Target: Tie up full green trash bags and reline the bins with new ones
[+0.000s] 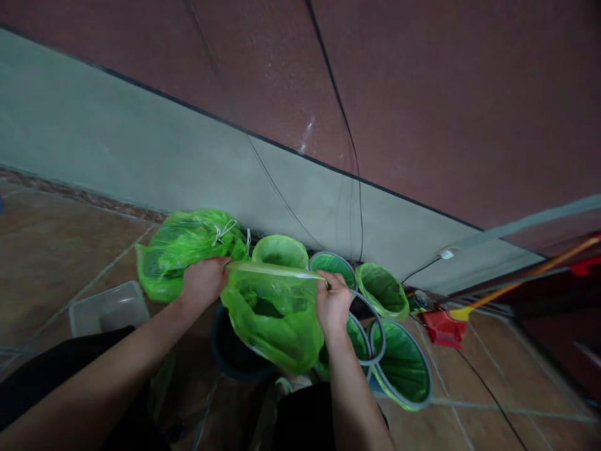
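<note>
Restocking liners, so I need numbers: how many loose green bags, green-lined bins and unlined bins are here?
Loose green bags: 2, a tied bag and a held bag
Green-lined bins: 5
Unlined dark bin: 1
Total: 8

The bag [275,313], of thin translucent green plastic with dark contents showing through, is hanging with its top edge stretching taut and nearly level between the left hand [204,282] and right hand [333,304], its belly sagging over a dark bin [230,357].
</note>
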Demonstrator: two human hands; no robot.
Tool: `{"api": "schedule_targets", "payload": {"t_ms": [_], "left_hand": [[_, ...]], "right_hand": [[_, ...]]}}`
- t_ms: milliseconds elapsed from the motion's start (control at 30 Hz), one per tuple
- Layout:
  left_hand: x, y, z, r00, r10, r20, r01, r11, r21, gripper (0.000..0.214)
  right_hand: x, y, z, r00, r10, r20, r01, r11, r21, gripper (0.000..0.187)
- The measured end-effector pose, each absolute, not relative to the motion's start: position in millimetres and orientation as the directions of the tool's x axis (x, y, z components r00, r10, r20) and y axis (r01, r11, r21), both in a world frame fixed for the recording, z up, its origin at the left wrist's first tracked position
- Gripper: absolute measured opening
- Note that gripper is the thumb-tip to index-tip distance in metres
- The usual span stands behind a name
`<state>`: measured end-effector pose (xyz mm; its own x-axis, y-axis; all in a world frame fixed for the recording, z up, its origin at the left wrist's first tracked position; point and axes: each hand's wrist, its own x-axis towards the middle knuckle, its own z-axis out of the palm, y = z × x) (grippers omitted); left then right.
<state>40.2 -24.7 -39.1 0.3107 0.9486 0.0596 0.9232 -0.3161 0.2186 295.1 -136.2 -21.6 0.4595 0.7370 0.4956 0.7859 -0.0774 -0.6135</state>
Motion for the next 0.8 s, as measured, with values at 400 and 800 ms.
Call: {"api": "schedule_targets", "payload": {"t_ms": [400, 800], "left_hand": [[18, -10, -21, 0.075, 0.993, 0.087, 0.968, -0.094, 0.232, 0.045], [3, 9, -29, -0.065, 0.998, -0.013, 0.666, 0.053, 0.744, 0.044]], "right_hand": [[333, -153, -14, 0.563, 0.624, 0.542, 0.805, -0.264, -0.532, 0.025], [304, -137, -86, 0.576, 0.812, -0.089, 0.755, -0.571, -0.323, 0.024]]}}
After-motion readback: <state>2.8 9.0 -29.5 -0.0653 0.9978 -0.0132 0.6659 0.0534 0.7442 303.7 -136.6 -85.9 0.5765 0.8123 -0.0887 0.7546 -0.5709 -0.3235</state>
